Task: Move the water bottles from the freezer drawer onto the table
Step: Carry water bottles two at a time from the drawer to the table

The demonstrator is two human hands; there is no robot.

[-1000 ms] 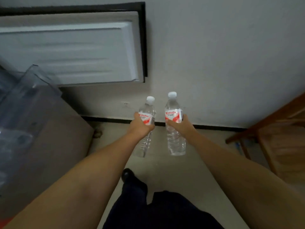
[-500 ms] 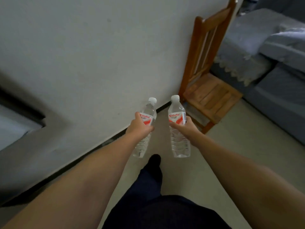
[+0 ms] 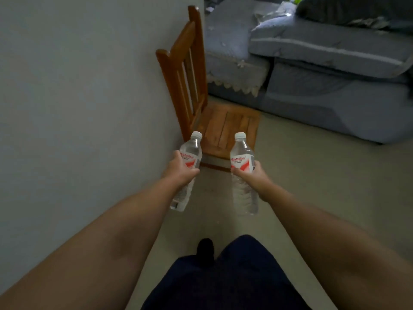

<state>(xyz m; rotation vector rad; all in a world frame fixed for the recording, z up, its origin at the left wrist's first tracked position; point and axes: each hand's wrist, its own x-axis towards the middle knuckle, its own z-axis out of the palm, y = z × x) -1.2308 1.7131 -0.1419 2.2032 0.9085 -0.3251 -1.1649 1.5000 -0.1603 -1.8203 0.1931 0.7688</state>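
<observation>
Two water bottles are up in the air, one in each hand, out in front of the person. Both are see-through plastic with white caps and a red and white label.

The left bottle (image 3: 187, 173) leans a little, with its cap tipped to the right and its bottom end lower and closer to the person. The left hand (image 3: 182, 170) is wrapped around its middle, right over the label, with the fingers curled round the far side. The right bottle (image 3: 243, 175) stands almost straight up. The right hand (image 3: 251, 176) grips it around the middle too, just under the label, with the thumb across the front. The two bottles are near each other but they do not touch.

Both arms are bare and reach forward from the bottom corners of the picture. Between them, low down, are the person's dark trousers (image 3: 223, 278) and the tip of one dark shoe (image 3: 205, 248) on the pale floor (image 3: 312, 186).

Just past the bottles stands a brown wooden chair (image 3: 223, 128) with a slatted back. Its back is against the grey wall (image 3: 78, 97) on the left, and its seat faces to the right. Behind the chair and off to the right is a grey sofa (image 3: 335, 70) with thick cushions. A cloth with a lacy white edge (image 3: 232, 85) hangs over the part of the sofa closest to the chair.
</observation>
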